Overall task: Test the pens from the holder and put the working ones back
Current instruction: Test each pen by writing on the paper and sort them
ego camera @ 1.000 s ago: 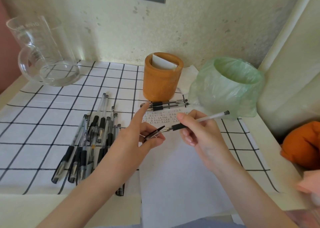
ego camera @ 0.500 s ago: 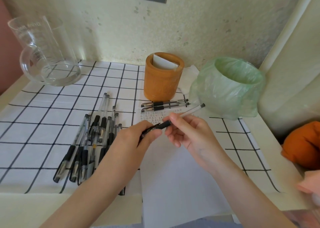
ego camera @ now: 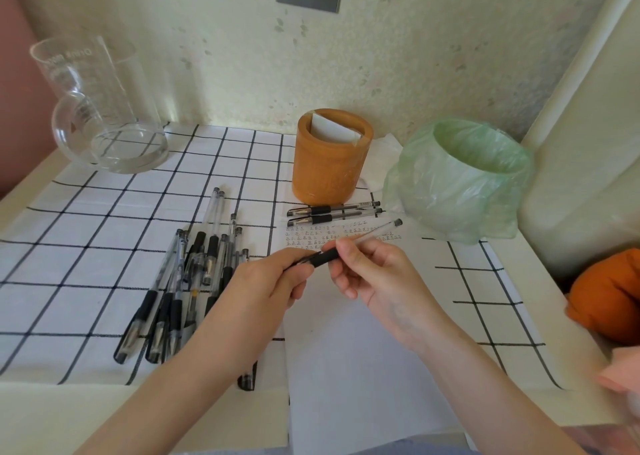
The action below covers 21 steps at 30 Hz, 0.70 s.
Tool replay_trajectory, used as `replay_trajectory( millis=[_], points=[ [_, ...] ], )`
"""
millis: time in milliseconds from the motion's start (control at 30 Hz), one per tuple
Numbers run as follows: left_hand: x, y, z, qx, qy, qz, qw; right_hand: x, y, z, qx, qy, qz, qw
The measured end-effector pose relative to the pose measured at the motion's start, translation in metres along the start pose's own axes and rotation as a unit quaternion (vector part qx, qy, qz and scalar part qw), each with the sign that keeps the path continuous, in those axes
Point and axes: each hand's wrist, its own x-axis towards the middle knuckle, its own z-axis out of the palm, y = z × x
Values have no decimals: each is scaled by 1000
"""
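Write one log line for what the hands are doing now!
left hand: grips cap | right hand: pinches pen | cap: at pen tip

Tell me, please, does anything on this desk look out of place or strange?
Nothing looks spilled or broken. Only this stands out: the orange holder shows just a white card, while pens lie outside, a loose pile on the checked cloth and two pens by its base. The left hand and right hand hold another pen.
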Motion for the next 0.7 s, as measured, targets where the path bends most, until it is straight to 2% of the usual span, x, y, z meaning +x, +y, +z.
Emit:
replay_trajectory(
  millis=[100, 200, 267, 300, 367, 433, 533, 700],
  points=[
    [3, 3, -2, 29, -1, 1, 1000, 2, 5, 5, 23, 21, 22, 999],
    [5, 4, -4, 73, 3, -14, 997, 9, 5, 7, -6, 51, 31, 998],
    [5, 4, -10, 143, 28, -25, 989, 15, 1, 6, -21, 70, 31, 997],
    [3, 3, -13, 211, 49, -25, 976, 17, -1, 5, -16, 82, 33, 996],
    [0, 1, -21, 360, 83, -39, 928, 22, -5, 3, 10, 95, 44, 995],
    [-3, -1, -24, 455, 78, -63, 885, 27, -7, 1, 48, 93, 56, 993],
    [-7, -2, -22, 529, 47, -84, 843, 36, -9, -2, 107, 89, 74, 988],
    [-10, -4, -16, 575, 41, -87, 812, 44, -15, -3, 158, 69, 76, 982]
  ],
)
